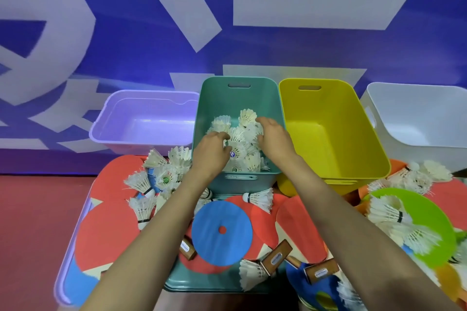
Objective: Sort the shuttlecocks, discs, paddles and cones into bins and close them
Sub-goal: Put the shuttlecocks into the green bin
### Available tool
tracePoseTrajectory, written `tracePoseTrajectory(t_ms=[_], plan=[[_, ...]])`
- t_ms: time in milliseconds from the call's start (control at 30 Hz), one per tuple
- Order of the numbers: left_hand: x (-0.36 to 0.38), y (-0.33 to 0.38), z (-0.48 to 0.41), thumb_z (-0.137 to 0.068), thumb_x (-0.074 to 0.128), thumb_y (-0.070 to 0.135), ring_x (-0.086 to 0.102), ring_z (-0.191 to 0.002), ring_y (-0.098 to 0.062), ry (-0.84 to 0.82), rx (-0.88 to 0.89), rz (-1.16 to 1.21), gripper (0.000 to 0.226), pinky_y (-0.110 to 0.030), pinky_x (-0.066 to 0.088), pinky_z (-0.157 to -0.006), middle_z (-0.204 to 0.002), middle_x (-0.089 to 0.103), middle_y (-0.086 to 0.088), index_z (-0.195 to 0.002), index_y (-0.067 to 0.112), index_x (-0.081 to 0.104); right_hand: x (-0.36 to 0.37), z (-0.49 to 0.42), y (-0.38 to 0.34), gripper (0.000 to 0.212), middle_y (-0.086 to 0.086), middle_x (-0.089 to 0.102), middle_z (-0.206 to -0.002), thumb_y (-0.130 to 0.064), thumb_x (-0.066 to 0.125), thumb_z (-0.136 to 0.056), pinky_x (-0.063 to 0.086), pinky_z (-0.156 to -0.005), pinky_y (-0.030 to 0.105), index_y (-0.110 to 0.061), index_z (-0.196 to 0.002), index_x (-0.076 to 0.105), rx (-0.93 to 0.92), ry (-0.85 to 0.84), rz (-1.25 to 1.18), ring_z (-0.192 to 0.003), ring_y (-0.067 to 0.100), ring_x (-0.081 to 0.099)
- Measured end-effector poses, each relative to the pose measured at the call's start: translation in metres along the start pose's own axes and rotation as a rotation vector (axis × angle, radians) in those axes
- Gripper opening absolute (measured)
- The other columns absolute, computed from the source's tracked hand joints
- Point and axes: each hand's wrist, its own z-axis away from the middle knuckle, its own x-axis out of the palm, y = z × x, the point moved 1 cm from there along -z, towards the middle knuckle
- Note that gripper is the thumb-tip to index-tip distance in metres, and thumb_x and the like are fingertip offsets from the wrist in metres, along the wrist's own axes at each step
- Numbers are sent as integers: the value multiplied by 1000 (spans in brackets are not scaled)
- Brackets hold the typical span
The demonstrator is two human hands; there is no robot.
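Both hands are down inside the teal bin (238,98), right on the pile of shuttlecocks (243,149) in there. The left hand (211,150) has its fingers curled onto the white feathers, a loose grip, touching a few. The right hand (271,137) is spread a bit wider, palm down over the heap, fingertips on the feathers; can't tell if either actually holds one. More loose shuttlecocks (161,174) sit outside on the red discs (106,235). The blue disc (222,232) lies between the forearms. The yellow bin (333,149) beside it holds nothing.
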Motion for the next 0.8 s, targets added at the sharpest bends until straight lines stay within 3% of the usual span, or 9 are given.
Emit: tracePoseTrajectory(t_ms=[233, 467, 633, 800], plan=[[-2, 7, 25, -90, 54, 13, 48, -116, -24, 199, 69, 110, 27, -34, 38, -97, -121, 59, -6, -116, 13, 61, -11, 37, -6, 28, 6, 59, -122, -16, 52, -91, 35, -96, 35, -14, -118, 59, -86, 106, 37, -116, 25, 48], [-7, -10, 60, -87, 57, 8, 49, -112, -24, 328, 75, 174, 28, -30, 36, -94, -117, 59, -6, -114, 11, 61, -9, 71, -44, 29, 3, 56, -124, -20, 51, -94, 35, -97, 32, -15, -122, 56, -227, 3, -86, -117, 21, 45], [-22, -54, 77, -85, 57, 7, 50, -110, -29, 380, -53, 157, 30, -36, 38, -94, -115, 59, -9, -115, 9, 60, 7, 71, -86, 33, 4, 54, -126, -17, 51, -93, 32, -98, 26, -13, -126, 52, -317, -47, -127, -119, 21, 43], [-28, -114, 87, -82, 60, 6, 50, -113, -33, 285, -235, 97, 32, -41, 38, -97, -117, 58, -14, -115, 6, 61, 34, 72, -128, 34, 9, 54, -123, -14, 48, -94, 41, -93, 35, -10, -128, 49, -388, -127, -110, -115, 25, 46]])
